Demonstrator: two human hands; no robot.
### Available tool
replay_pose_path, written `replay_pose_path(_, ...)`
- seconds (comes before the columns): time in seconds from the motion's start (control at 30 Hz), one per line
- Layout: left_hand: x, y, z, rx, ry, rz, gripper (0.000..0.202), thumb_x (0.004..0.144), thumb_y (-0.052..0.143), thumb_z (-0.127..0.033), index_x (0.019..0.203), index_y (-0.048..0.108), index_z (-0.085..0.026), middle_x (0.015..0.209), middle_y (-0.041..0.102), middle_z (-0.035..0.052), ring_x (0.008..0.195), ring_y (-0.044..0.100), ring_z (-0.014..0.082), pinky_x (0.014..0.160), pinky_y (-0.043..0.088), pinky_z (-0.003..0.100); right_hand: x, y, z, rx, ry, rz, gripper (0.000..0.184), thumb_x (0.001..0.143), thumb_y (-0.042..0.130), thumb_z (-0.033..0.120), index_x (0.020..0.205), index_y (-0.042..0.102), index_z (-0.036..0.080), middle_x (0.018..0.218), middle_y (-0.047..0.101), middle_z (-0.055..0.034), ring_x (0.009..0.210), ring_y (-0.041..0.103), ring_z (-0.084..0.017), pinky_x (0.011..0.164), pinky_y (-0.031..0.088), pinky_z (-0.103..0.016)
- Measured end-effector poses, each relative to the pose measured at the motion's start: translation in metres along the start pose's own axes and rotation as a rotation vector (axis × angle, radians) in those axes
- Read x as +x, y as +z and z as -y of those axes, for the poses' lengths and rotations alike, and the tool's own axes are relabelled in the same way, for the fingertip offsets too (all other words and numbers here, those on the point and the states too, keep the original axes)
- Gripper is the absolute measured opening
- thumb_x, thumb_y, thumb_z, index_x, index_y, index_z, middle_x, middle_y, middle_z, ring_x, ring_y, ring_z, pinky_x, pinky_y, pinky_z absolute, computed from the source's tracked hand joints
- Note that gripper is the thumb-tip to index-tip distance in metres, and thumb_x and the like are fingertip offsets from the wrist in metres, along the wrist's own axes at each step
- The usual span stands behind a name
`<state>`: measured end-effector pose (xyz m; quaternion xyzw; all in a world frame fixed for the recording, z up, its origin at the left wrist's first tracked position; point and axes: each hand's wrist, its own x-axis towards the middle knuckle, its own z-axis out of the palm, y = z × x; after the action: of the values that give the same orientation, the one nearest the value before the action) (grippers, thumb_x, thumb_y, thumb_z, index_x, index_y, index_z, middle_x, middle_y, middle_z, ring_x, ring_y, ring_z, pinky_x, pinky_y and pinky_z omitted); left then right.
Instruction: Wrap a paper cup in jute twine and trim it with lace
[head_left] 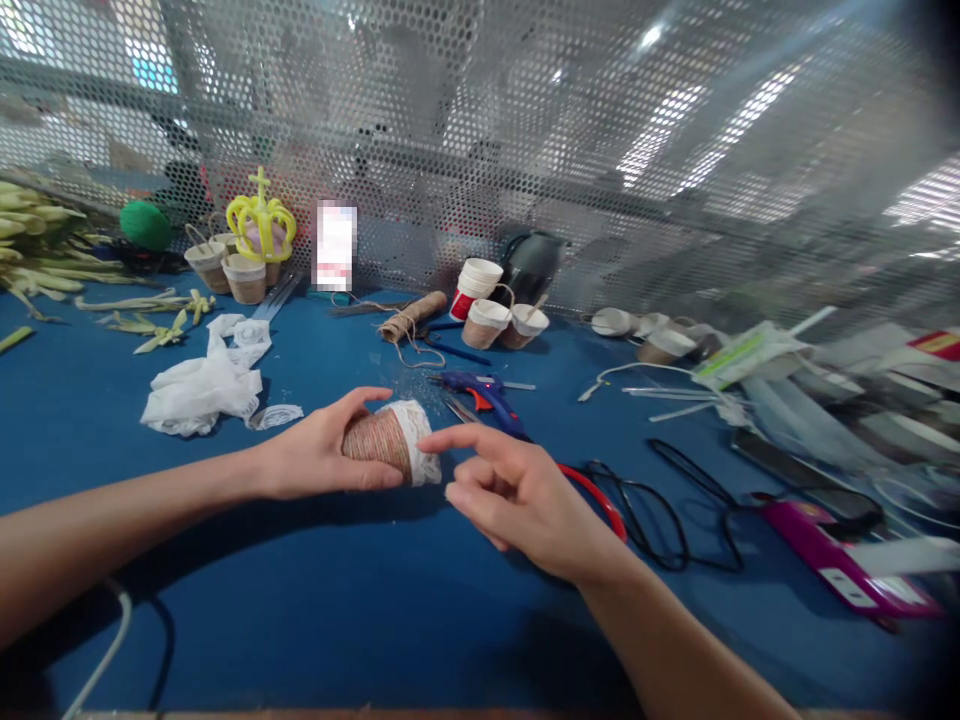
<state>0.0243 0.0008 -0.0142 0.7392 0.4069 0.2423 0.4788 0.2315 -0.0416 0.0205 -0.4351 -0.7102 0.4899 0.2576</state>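
Note:
My left hand [330, 450] is wrapped round a twine-covered cup [379, 442], which lies on its side above the blue table. White lace [422, 440] rings the cup's wider end, facing right. The index finger of my right hand [517, 495] is stretched out against the lace edge, with the other fingers curled and nothing visible in them. Just beyond the cup lies a blue glue gun [480, 390] with a red trigger. Scissors with a red handle [596, 495] lie partly hidden behind my right hand.
Crumpled white lace [206, 385] lies at left. A twine roll [412, 317], a stack of paper cups [475, 285] and twine-wrapped cups [486, 322] stand at the back before a perforated metal screen [420, 130]. Black cable [675, 530] and a purple box [847, 565] are at right.

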Motion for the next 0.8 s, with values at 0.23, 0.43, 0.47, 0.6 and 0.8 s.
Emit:
replay_pose_path(0.23, 0.0005, -0.0008, -0.0051, -0.091, -0.076, 0.031, 0.072, 0.065, 0.063, -0.042, 0.125, 0.031, -0.016, 0.100, 0.057, 0.0072, 0.085, 0.057, 0.0200, 0.072, 0.048, 0.033, 0.0000, -0.0003, 0.0016, 0.036, 0.003, 0.009, 0.022, 0.079, 0.046, 0.017, 0.101, 0.050, 0.017, 0.043, 0.034, 0.0124, 0.035, 0.032, -0.003, 0.035, 0.026, -0.015)
replay_pose_path(0.43, 0.0010, -0.0036, -0.0080, -0.187, -0.115, 0.059, 0.065, 0.068, 0.059, -0.043, 0.122, 0.035, -0.016, 0.111, 0.055, 0.0090, 0.099, 0.054, 0.0222, 0.084, 0.043, 0.035, 0.0000, -0.0012, 0.0016, 0.039, 0.004, 0.025, 0.021, 0.079, 0.047, 0.017, 0.100, 0.051, 0.017, 0.044, 0.035, 0.0122, 0.036, 0.033, -0.003, 0.036, 0.027, -0.015)
replay_pose_path(0.47, 0.0012, -0.0036, -0.0078, -0.184, -0.114, 0.056, 0.066, 0.068, 0.060, -0.044, 0.123, 0.034, -0.016, 0.111, 0.056, 0.0090, 0.099, 0.054, 0.0223, 0.084, 0.043, 0.035, 0.0001, -0.0013, 0.0015, 0.030, 0.010, 0.023, 0.020, 0.079, 0.047, 0.017, 0.099, 0.051, 0.017, 0.043, 0.035, 0.0122, 0.036, 0.033, -0.003, 0.036, 0.027, -0.015)
replay_pose_path(0.6, 0.0014, -0.0024, -0.0053, -0.081, -0.096, 0.043, 0.073, 0.066, 0.062, -0.044, 0.125, 0.031, -0.016, 0.102, 0.056, 0.0071, 0.090, 0.055, 0.0210, 0.079, 0.045, 0.034, 0.0005, -0.0011, 0.0009, 0.027, -0.005, 0.026, 0.023, 0.079, 0.047, 0.018, 0.102, 0.051, 0.017, 0.043, 0.035, 0.0121, 0.035, 0.033, -0.003, 0.036, 0.028, -0.015)
replay_pose_path(0.8, 0.0006, -0.0008, -0.0022, 0.003, -0.055, 0.031, 0.076, 0.065, 0.063, -0.044, 0.127, 0.027, -0.017, 0.096, 0.055, 0.0056, 0.079, 0.053, 0.0176, 0.069, 0.046, 0.031, 0.0023, -0.0016, 0.0004, 0.024, 0.021, 0.023, 0.026, 0.079, 0.047, 0.018, 0.105, 0.051, 0.016, 0.042, 0.035, 0.0121, 0.035, 0.032, -0.003, 0.035, 0.027, -0.015)
